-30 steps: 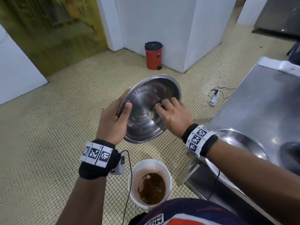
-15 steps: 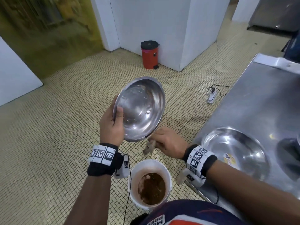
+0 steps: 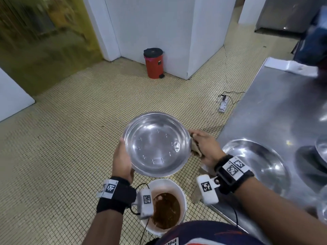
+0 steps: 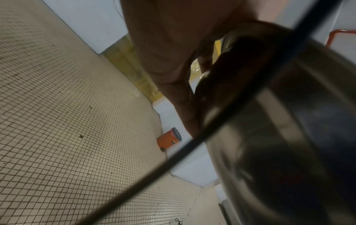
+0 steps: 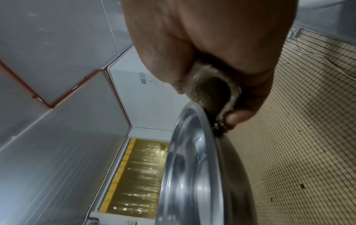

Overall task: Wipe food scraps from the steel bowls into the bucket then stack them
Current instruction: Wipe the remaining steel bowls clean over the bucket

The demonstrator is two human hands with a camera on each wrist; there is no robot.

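A steel bowl is held above the white bucket, which holds brown scraps. The bowl's shiny inside faces up towards me. My left hand grips its left rim, fingers underneath; the left wrist view shows the bowl's dark underside beside the palm. My right hand holds a brown cloth bunched in its fingers against the bowl's right rim. In the right wrist view the cloth sits on the rim of the bowl. A second steel bowl lies on the steel table at the right.
The floor is small beige tiles. A red pedal bin stands by the white wall at the back. A power strip with a cable lies on the floor beside the table. Another steel dish shows at the table's right edge.
The left hand has turned the bowl from tilted on edge to inside up. The right hand with the cloth left the bowl's inside, dropped below it, and is now at the right rim.
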